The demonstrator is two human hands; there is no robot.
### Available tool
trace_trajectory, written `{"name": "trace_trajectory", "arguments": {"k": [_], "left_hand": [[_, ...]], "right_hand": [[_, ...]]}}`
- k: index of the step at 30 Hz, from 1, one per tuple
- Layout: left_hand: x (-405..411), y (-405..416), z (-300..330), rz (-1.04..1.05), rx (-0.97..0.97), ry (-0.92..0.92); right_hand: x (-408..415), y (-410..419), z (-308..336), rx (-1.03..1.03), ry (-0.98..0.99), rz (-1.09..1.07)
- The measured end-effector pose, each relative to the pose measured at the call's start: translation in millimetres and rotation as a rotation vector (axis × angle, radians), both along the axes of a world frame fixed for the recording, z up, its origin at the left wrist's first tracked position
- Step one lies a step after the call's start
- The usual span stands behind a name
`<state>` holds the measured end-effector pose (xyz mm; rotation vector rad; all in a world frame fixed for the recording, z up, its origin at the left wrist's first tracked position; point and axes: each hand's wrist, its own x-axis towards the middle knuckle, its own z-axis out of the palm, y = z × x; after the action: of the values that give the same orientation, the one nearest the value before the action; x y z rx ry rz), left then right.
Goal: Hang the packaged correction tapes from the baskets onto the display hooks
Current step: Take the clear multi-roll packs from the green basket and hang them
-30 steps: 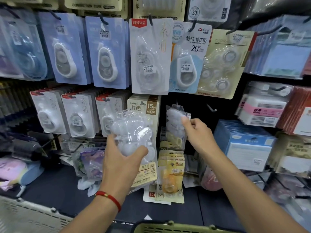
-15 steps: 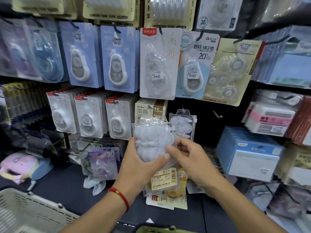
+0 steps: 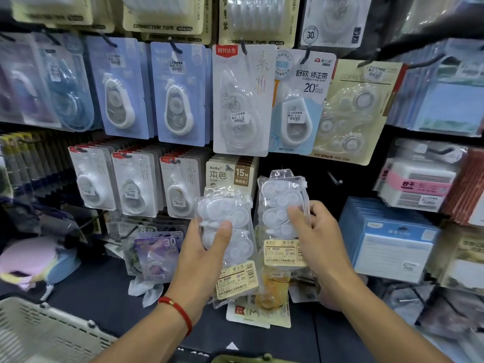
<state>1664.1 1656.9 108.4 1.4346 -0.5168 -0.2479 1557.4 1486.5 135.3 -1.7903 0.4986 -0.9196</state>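
Two hands each grip a clear correction-tape pack below the BoBo 15M card (image 3: 230,174): left hand (image 3: 201,247) one pack (image 3: 225,231), right hand (image 3: 314,231) another (image 3: 281,203).

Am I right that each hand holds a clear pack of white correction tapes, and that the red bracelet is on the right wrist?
Not quite: the head view shows the red bracelet on the left wrist. The rest holds: the left hand grips one clear pack, and the right hand grips another.
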Motion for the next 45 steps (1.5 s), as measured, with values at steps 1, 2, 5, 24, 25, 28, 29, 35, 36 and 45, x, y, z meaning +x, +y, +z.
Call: {"name": "trace_trajectory", "arguments": {"k": [1,2,5,24,25,28,29,35,36,45], "left_hand": [[1,0,0,0.01,-0.002,0.002],[0,0,0,0.016,-0.003,0.005],[-1,1,2,0.037,-0.012,-0.001],[0,1,0,0.071,0.033,-0.006],[-1,-1,0,0.054,0.029,0.002],[-3,-2,-1,0.014,-0.019,0.04],[-3,-2,-1,0.007,-0.039,0.04],[3,1,-1,-0.029,-0.123,0.067],[4,2,-1,-0.022,-0.123,0.065],[3,3,-1,0.029,-0.099,-0.013]], "right_hand": [[0,-1,1,0.0,-0.002,-0.003],[0,-1,1,0.001,-0.001,-0.002],[-1,1,2,0.042,-0.009,0.013],[-4,7,7,-0.246,0.354,0.239],[-3,14,6,-0.228,0.332,0.281],[0,24,5,-0.269,0.28,0.264],[0,23,5,-0.245,0.261,0.27],[-3,17,4,0.052,0.2,0.343],[-3,15,3,0.082,0.175,0.313],[3,-3,1,0.165,0.028,0.078]]}}
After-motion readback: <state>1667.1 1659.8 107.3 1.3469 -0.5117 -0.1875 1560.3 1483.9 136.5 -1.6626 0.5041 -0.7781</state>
